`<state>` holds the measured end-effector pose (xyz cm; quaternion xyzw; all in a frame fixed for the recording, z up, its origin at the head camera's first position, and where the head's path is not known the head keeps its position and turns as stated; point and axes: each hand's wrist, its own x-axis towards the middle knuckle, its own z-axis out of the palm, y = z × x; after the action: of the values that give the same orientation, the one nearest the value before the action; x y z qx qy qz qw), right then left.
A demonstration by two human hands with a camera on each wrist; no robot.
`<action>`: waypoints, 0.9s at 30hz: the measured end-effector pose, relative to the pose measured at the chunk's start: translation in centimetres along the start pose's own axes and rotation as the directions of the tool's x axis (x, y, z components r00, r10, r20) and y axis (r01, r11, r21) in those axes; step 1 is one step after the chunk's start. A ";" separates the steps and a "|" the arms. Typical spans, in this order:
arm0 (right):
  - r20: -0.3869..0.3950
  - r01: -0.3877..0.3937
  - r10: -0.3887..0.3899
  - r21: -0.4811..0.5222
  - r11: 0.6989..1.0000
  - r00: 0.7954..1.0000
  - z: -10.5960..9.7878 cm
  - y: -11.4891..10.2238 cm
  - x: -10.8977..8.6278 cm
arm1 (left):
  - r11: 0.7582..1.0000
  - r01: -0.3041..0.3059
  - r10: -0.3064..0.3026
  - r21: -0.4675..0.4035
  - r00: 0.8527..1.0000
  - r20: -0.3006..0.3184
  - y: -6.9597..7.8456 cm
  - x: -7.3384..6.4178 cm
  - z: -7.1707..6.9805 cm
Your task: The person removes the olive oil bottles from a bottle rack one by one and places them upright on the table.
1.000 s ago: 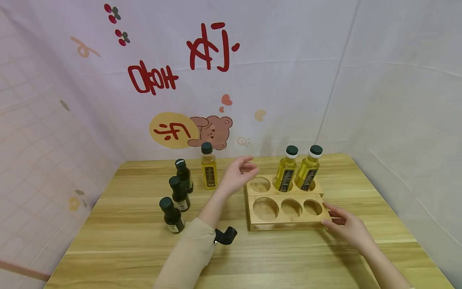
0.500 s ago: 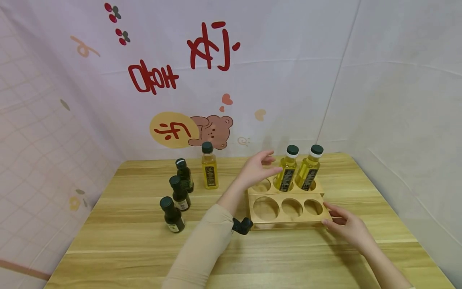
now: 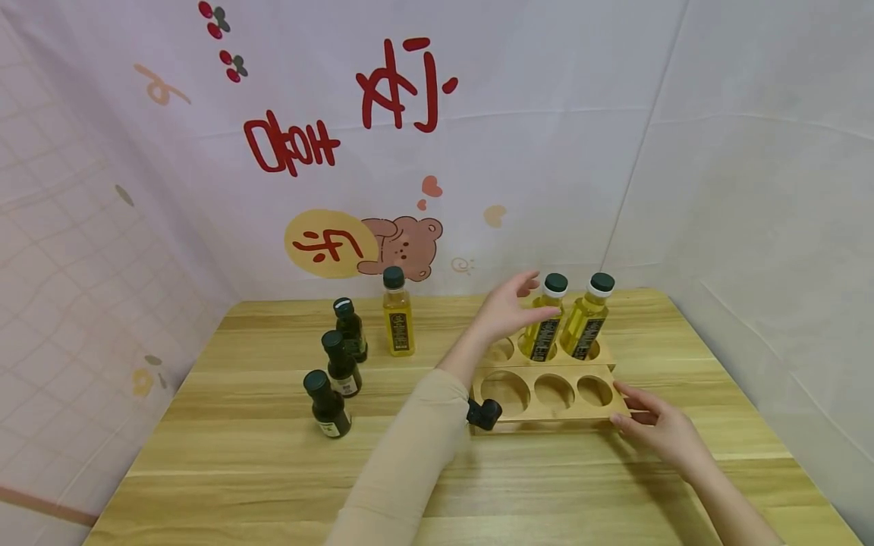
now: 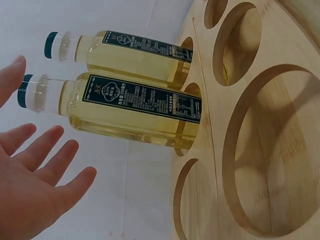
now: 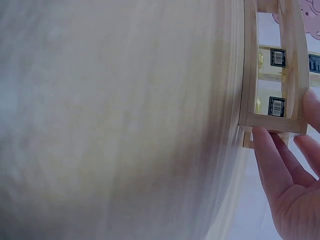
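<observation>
A two-tier wooden bottle rack (image 3: 580,412) stands on the table, its front holes unfilled. Two bottles of yellow oil with dark green caps lean in the back row: a middle oil bottle (image 3: 544,343) and a right oil bottle (image 3: 583,327). Beside the middle one is my left hand (image 3: 507,309), fingers spread and thumb apart around its neck; in the left wrist view a gap shows between the fingers (image 4: 65,150) and that bottle (image 4: 135,107). My right hand (image 3: 662,432) grips the rack's right front end, thumb and fingertips on its edges.
To the left stand several small dark bottles (image 3: 331,409) with green caps. Another yellow oil bottle (image 3: 398,322) is upright behind them, near the table's back edge. A white printed cloth (image 3: 546,152) hangs behind and at the sides of the wooden table (image 3: 239,455).
My left hand has moved right from the rack's left back corner to the middle oil bottle. My right hand keeps its grip on the rack, and the bottles stay put.
</observation>
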<state>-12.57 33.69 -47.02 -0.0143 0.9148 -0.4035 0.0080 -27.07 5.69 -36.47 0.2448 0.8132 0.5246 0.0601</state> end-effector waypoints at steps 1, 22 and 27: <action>0.000 0.001 -0.001 0.003 1.000 1.000 0.0 0.0 0.0 | 1.000 0.006 -0.006 -0.004 1.000 -0.002 0.0 0.1 0.1; -0.001 0.001 -0.001 0.016 1.000 1.000 0.0 -0.1 -0.1 | 0.974 0.015 -0.049 -0.227 0.988 -0.147 -0.1 1.1 3.0; 0.000 -0.002 0.002 -0.010 1.000 1.000 0.0 0.0 -0.1 | 0.958 0.020 -0.076 -0.286 0.980 -0.184 -0.1 1.2 3.1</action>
<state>-12.50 33.64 -47.03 -0.0136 0.9169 -0.3988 0.0085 -27.00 8.78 -37.75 0.1619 0.7374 0.6551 0.0282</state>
